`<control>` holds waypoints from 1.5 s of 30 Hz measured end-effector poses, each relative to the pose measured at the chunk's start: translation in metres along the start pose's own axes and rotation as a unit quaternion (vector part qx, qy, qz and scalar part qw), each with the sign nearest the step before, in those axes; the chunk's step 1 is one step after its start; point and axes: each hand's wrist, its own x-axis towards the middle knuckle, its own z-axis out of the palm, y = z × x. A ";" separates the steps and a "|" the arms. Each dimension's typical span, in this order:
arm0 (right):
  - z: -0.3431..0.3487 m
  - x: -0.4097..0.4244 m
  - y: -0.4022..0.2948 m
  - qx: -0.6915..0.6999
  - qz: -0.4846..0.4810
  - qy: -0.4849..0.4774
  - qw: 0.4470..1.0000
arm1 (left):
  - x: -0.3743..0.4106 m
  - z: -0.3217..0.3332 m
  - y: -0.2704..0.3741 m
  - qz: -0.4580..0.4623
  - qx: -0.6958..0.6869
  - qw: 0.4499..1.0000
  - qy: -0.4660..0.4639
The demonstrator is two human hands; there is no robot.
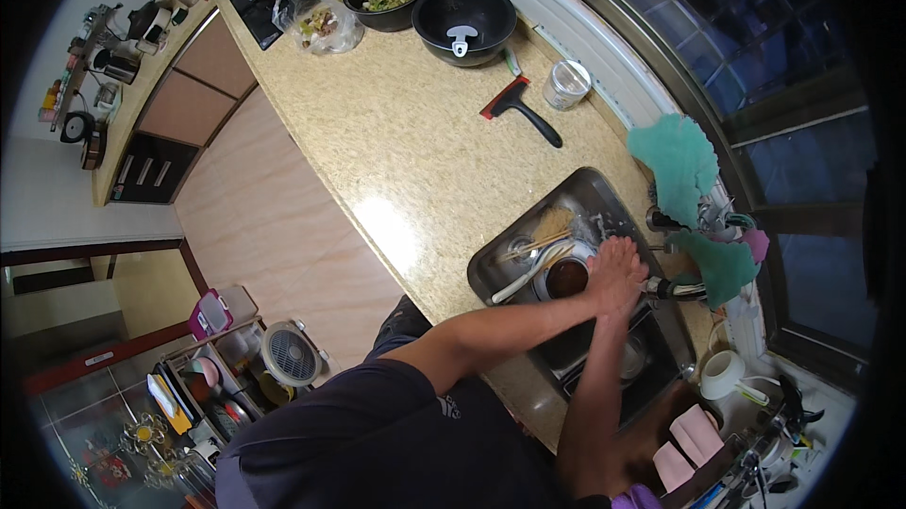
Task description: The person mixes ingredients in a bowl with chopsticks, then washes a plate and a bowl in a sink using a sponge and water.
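Observation:
Over the steel double sink (481, 275), my left hand (607, 270) and my right hand (628, 284) are pressed together and overlap beside the faucet (662, 287). No object shows between them, and their palms are hidden. Just left of my hands, a bowl (568, 277) of brown liquid sits in the upper basin. Around it lie a white-handled utensil (520, 284), wooden chopsticks (534, 246), a clear glass dish (522, 248) and a tan scrubbing pad (553, 224). My right forearm crosses the darker lower basin, which holds a round metal drain part (631, 360).
A red-and-black squeegee (524, 109), a clear jar (568, 84), a black bowl (488, 14), a bowl of greens (389, 3) and a plastic bag of scraps (318, 24) stand along the counter (396, 127). Green cloths (676, 166) hang by the window behind the faucet.

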 end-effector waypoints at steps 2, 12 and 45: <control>-0.004 0.000 -0.009 -0.006 -0.005 0.018 1.000 | -0.026 0.004 0.013 0.016 0.026 0.999 0.014; -0.012 -0.004 -0.015 -0.042 0.001 0.027 0.999 | -0.002 -0.032 0.029 0.015 0.050 0.999 -0.003; -0.021 0.019 -0.018 -0.251 0.073 0.070 0.963 | 0.018 0.005 -0.031 -0.317 -0.635 0.686 -0.159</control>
